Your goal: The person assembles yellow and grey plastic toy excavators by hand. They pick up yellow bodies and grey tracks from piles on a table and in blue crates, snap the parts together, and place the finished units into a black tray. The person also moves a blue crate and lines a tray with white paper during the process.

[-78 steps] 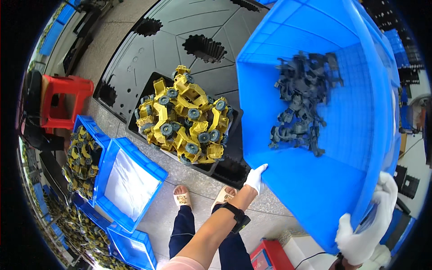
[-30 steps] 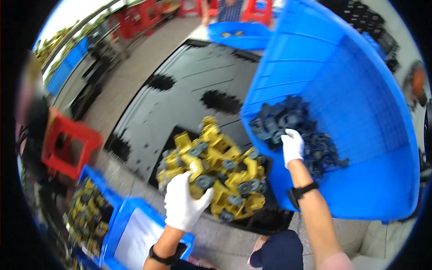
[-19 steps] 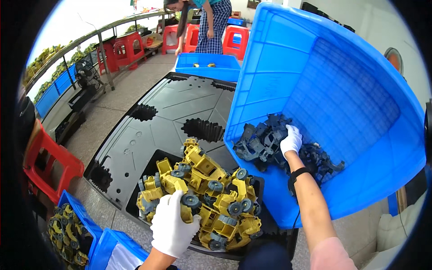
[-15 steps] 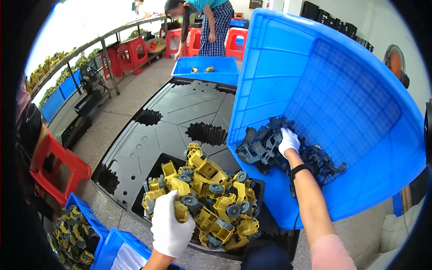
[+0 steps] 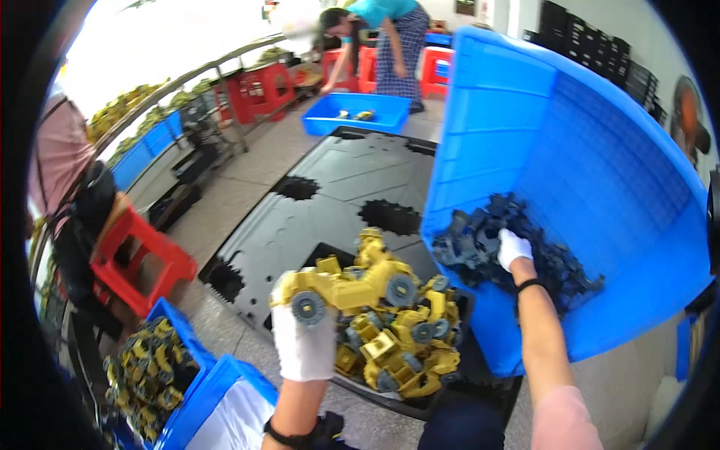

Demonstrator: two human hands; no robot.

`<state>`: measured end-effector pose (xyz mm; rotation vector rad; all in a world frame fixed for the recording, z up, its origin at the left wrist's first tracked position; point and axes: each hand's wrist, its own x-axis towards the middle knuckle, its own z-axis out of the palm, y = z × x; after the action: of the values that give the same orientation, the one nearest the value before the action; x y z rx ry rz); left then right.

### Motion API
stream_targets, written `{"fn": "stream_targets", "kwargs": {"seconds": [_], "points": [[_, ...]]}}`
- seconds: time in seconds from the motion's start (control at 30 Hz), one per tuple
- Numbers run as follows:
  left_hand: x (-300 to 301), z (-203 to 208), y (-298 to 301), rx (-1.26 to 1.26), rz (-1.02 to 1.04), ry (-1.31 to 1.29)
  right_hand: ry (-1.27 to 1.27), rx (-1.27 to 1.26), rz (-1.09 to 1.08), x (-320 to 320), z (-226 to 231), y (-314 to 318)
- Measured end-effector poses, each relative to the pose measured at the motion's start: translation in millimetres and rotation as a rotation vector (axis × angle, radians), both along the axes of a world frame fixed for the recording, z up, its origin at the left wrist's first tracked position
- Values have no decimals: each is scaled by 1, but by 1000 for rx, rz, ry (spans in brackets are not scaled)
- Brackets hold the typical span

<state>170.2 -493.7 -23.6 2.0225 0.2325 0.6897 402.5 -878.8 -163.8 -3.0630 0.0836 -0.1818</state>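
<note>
Yellow toy truck (image 5: 349, 291) in the left hand (image 5: 304, 341), right hand (image 5: 515, 250) among dark grey plastic parts (image 5: 476, 238)

Nearest the camera, the left hand, in a white glove, has its grip closed around the toy truck, two grey wheels facing the viewer. The truck is held up at the left side of a heap of similar yellow trucks (image 5: 379, 347); its body hides most of the fingers. The right hand, also gloved, reaches into the parts with its fingertips buried, so whether its grip is wide or narrow cannot be told. A black band (image 5: 530, 284) circles the right wrist.

At lower left, a blue crate (image 5: 244, 367) lined with a white sheet (image 5: 229, 420) stands just beside another blue crate (image 5: 184, 334) filled with small yellow vehicles (image 5: 150, 367).

The heap of trucks sits in a black tray (image 5: 321, 253) at the near end of a black plastic platform (image 5: 330, 184). To its right, a large blue bin (image 5: 600, 172) leans over, the dark parts along its lower wall.

Farther off are a red stool (image 5: 174, 259), a person in pink (image 5: 71, 142) at the left edge, and a bending person (image 5: 397, 45) beside a shallow blue tub (image 5: 315, 120) holding a few yellow pieces (image 5: 364, 115).
</note>
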Motion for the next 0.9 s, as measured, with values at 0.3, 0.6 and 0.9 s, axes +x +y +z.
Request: {"fn": "stream_targets", "kwargs": {"seconds": [0.3, 0.6, 0.9], "points": [[21, -36, 2, -1952, -570, -129, -242, 281, -312, -33, 74, 78], [18, -41, -8, -2068, -687, -236, -149, 840, 707, -206, 183, 203], [9, -64, -5, -2008, -630, -364, 41, 769, 638, -259, 156, 252]]}}
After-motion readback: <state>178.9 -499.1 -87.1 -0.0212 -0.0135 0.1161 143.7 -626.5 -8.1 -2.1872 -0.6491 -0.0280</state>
